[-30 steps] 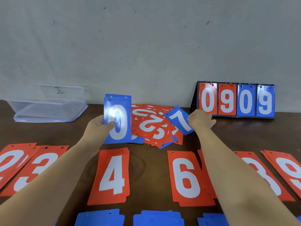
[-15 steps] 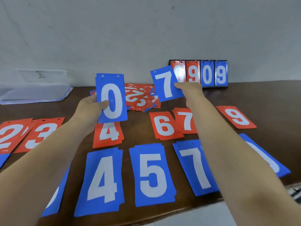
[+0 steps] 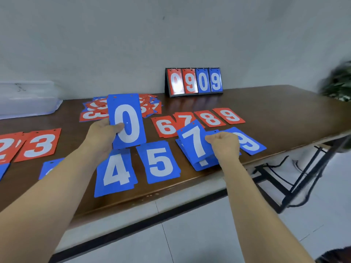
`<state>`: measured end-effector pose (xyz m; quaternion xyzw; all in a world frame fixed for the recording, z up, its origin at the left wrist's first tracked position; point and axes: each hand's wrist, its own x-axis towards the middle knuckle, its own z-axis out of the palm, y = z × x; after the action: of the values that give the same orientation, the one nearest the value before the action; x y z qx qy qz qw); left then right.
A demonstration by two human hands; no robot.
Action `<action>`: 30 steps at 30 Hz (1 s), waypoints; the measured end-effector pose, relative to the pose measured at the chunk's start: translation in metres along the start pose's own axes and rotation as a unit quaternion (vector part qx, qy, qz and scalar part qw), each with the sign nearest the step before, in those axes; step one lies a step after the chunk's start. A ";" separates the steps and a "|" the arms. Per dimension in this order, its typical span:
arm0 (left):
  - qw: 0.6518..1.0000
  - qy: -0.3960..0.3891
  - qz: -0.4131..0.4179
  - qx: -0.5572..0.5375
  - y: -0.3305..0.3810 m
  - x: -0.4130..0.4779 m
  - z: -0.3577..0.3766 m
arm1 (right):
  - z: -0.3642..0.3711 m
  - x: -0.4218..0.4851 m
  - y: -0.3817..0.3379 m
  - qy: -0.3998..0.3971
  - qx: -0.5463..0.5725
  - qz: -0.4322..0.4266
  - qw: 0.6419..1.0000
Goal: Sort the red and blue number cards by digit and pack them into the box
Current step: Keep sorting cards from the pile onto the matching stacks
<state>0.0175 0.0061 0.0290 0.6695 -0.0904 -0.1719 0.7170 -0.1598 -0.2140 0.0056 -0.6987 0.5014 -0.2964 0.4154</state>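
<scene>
My left hand (image 3: pixel 102 136) holds a blue 0 card (image 3: pixel 126 120) upright above the table. My right hand (image 3: pixel 224 145) pinches a blue 7 card (image 3: pixel 194 140) just over the blue 7 pile (image 3: pixel 204 165) near the front edge. Blue piles of 4 (image 3: pixel 115 173), 5 (image 3: pixel 159 162) and 9 (image 3: pixel 248 144) lie in the front row. Red piles of 3 (image 3: pixel 40 144), 6 (image 3: pixel 165 127), 7 (image 3: pixel 185 116), 8 (image 3: pixel 210 118) and 9 (image 3: pixel 228 115) lie behind. An unsorted heap of red and blue cards (image 3: pixel 95 111) lies further back. The clear plastic box (image 3: pixel 28 103) stands at the far left.
A flip scoreboard (image 3: pixel 195 82) showing 0909 stands against the wall. The brown table's front edge (image 3: pixel 171 194) runs diagonally, with its black legs (image 3: pixel 296 186) and floor tiles at right. A green plant (image 3: pixel 340 82) shows at the right edge.
My right hand has brought the blue 7 card from beside the scoreboard down and toward me, over the blue 7 pile. The view has swung right. My left hand still holds the 0 card.
</scene>
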 end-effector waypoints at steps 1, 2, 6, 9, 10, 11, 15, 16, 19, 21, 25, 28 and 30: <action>1.000 0.000 0.000 -0.001 0.000 -0.005 0.000 | 0.000 -0.002 0.005 0.005 -0.023 -0.005 1.000; 1.000 0.002 0.001 0.000 0.001 -0.009 0.000 | 0.000 -0.004 0.008 0.010 -0.053 -0.011 0.999; 1.000 0.009 0.007 0.009 0.002 -0.020 0.000 | 0.006 -0.012 0.016 0.053 -0.200 -0.046 0.977; 1.000 0.012 0.007 0.024 0.001 -0.026 0.000 | 0.010 -0.016 0.021 0.070 -0.286 -0.070 0.953; 0.999 0.014 0.006 0.030 0.001 -0.028 -0.001 | 0.011 -0.017 0.021 0.072 -0.302 -0.078 0.947; 0.999 0.016 0.004 0.037 0.001 -0.029 -0.001 | 0.011 -0.017 0.021 0.076 -0.313 -0.088 0.942; 0.998 0.027 0.002 0.055 0.002 -0.033 -0.004 | 0.010 -0.022 0.016 0.083 -0.306 -0.130 0.939; 0.998 0.030 0.003 0.059 0.002 -0.034 -0.005 | 0.010 -0.025 0.014 0.081 -0.296 -0.151 0.940; 0.997 0.035 0.003 0.067 0.000 -0.034 -0.004 | 0.011 -0.039 0.011 0.030 -0.293 -0.218 0.930; 0.997 0.034 0.000 0.066 -0.001 -0.035 -0.001 | 0.014 -0.045 0.011 -0.011 -0.319 -0.223 0.921; 0.997 0.028 0.011 0.074 -0.001 -0.037 0.011 | 0.013 -0.042 0.017 -0.057 -0.325 -0.176 0.927; 0.997 0.019 0.014 0.070 0.000 -0.038 0.021 | 0.011 -0.042 0.016 -0.064 -0.337 -0.177 0.922; 0.997 0.011 0.009 0.073 -0.001 -0.038 0.029 | 0.009 -0.041 0.017 -0.064 -0.342 -0.182 0.920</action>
<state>-0.0284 -0.0070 0.0346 0.7210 -0.1014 -0.1509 0.6687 -0.1733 -0.1751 -0.0132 -0.8949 0.4086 -0.1321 0.1213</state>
